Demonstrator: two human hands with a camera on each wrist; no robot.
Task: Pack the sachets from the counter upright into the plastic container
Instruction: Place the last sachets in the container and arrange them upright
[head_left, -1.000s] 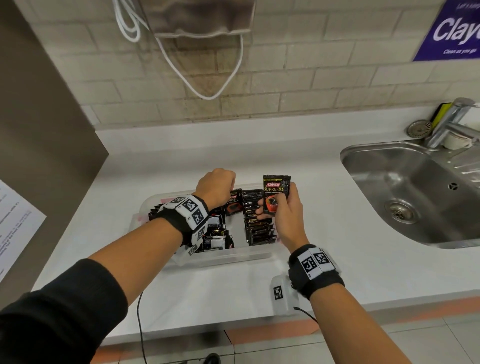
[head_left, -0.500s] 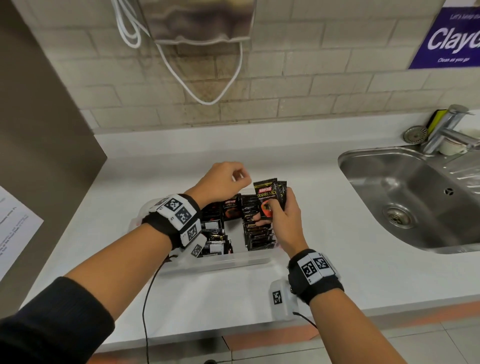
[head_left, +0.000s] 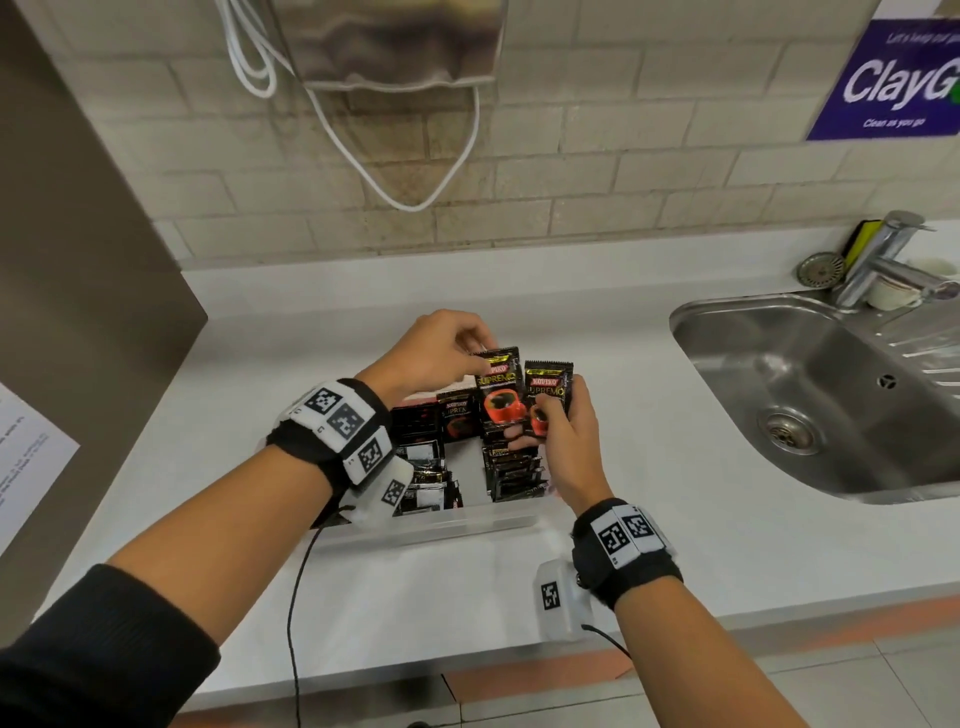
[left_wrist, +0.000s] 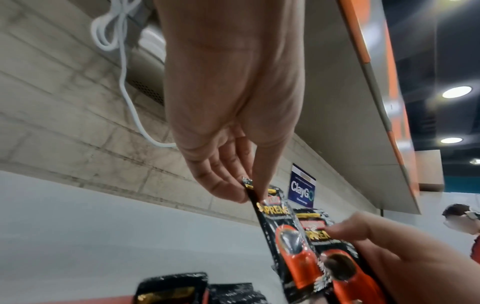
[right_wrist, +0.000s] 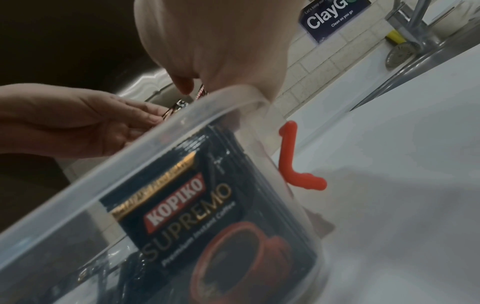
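sachets (head_left: 500, 391): glossy black foil | container (right_wrist: 145, 144): clear, smooth, slightly cloudy plastic | counter (head_left: 649, 519): smooth matt white | sink (head_left: 810, 395): brushed shiny metal | wall (head_left: 597, 171): rough matt tile | wristbands (head_left: 631, 553): black cloth

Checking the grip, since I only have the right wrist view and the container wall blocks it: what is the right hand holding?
Observer: The right hand grips a sachet upright by its lower half, above the plastic container.
Operator: And the left hand?
Observer: The left hand pinches the top edge of a second sachet, right beside the first.
Operator: Any room left in the container?
Observer: Yes, the head view shows a bare gap between two rows of packed sachets.
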